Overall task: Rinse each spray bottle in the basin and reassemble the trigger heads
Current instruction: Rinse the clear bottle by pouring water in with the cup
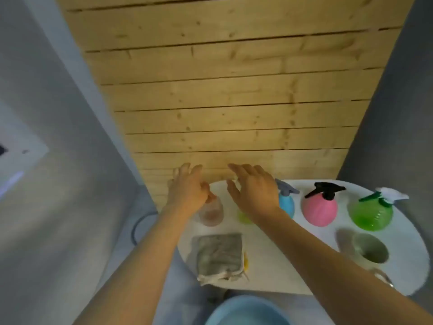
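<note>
Fingers of the left hand were spread wide, holding nothing, above the translucent pinkish plastic bottle standing on the round white counter. Fingers of the right hand were likewise straight and empty, over a yellow-green bottle just right of the pinkish one. Further right of it stood a blue spray bottle, a pink spray bottle with black trigger head and a green spray bottle. Nearer than the pinkish bottle lay a folded grey cloth; the blue plastic basin sat below the counter's near edge.
</note>
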### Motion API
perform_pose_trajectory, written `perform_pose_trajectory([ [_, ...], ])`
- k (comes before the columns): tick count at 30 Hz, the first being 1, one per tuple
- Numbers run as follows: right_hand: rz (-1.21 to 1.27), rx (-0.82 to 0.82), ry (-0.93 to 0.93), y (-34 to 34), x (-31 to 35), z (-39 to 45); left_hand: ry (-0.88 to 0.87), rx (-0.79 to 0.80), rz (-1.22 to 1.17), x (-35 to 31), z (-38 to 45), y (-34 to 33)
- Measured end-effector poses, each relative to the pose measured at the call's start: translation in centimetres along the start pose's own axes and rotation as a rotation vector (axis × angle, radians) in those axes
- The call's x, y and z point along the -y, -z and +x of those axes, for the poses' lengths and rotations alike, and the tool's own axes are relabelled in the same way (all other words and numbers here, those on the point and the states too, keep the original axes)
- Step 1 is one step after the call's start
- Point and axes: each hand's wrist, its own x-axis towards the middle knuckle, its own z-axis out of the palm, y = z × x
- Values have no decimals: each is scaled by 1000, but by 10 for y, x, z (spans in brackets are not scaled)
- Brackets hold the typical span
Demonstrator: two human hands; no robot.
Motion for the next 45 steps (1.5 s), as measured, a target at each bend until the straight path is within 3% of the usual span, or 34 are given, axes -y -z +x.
perform_pose_trajectory([
  [1, -25, -44, 24, -22, -8, -11, 7, 67, 13, 7, -2, -21],
  [4, 11, 125, -11, -68, -25, -32, -64, 103, 102, 30, 8, -74],
  [9, 55, 183, 5, -135, -50, -49, -187, -11, 243, 47, 40, -131],
  [13, 113, 174, 1, -160, -61, -55, -286, -231, 91, 54, 53, -143],
  [16, 160, 205, 45, -168, -66, -65, -309, -255, 134, 51, 42, -138],
  [25, 265, 224, 8, -127, -41, -136, -360, -350, 32, 38, -78, -89],
  [30, 319, 251, -10, -88, -34, -191, -425, -176, -154, 30, -141, -73],
  [35, 517, 470, -105, -58, -44, -254, -380, -61, -390, 15, -210, -96],
  [45, 179, 543, -139, -52, -53, -319, -356, -40, -540, 15, -267, -161],
])
